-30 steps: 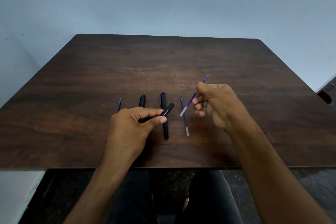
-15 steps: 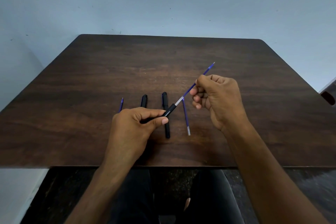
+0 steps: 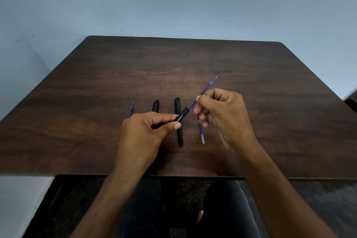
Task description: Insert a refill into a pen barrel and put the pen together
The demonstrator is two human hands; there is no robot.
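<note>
Refill [image 3: 206, 88] now further into barrel [image 3: 181, 117] than before. Left hand [image 3: 146, 133] grips barrel above desk [image 3: 77, 121]; right hand [image 3: 222, 114] pinches refill. Beyond: black pen [image 3: 178, 129], spare refill [image 3: 201, 135], cap [image 3: 155, 105], third refill [image 3: 131, 109].

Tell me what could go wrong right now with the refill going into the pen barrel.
The blue refill is thin and pinched by the right hand well back from the barrel mouth, so it might bow or kink if pushed off-axis. The left hand grips the black barrel just above the black pen and near the loose refill on the table; a slip could knock them rolling.
</note>
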